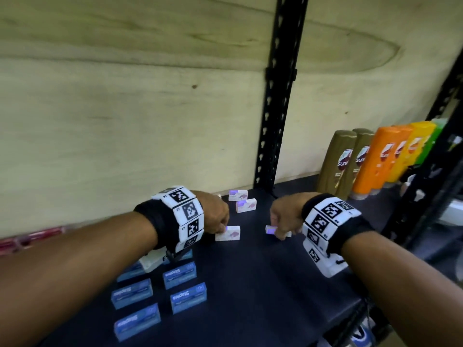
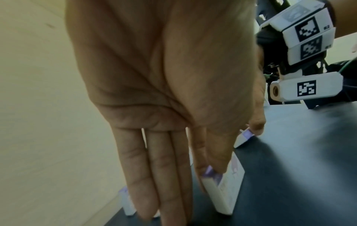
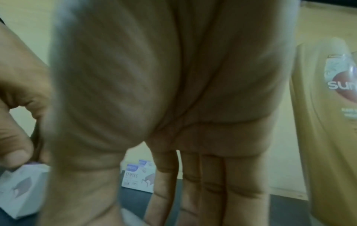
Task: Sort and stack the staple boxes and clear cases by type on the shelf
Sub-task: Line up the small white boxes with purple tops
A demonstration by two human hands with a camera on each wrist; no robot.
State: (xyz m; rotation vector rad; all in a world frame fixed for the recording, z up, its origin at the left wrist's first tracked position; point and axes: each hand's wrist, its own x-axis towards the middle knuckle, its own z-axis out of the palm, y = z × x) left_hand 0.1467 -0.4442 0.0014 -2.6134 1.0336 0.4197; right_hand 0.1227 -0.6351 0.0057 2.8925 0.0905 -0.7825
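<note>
Now left hand (image 1: 215,216) pinches upright staple box (image 1: 228,233); long axis left-right

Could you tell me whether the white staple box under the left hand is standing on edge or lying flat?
Standing on edge: the white staple box shows its printed face frontward while the left hand pinches its top end.

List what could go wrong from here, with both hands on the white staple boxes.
1. The left hand pinches only the top end of a white staple box between thumb and forefinger; so narrow a hold may let it twist or drop.
2. Two more white boxes stand on edge just behind; a brush from either hand could topple them.
3. The right hand works near the gold shampoo bottles; a wide swing might knock one.
</note>
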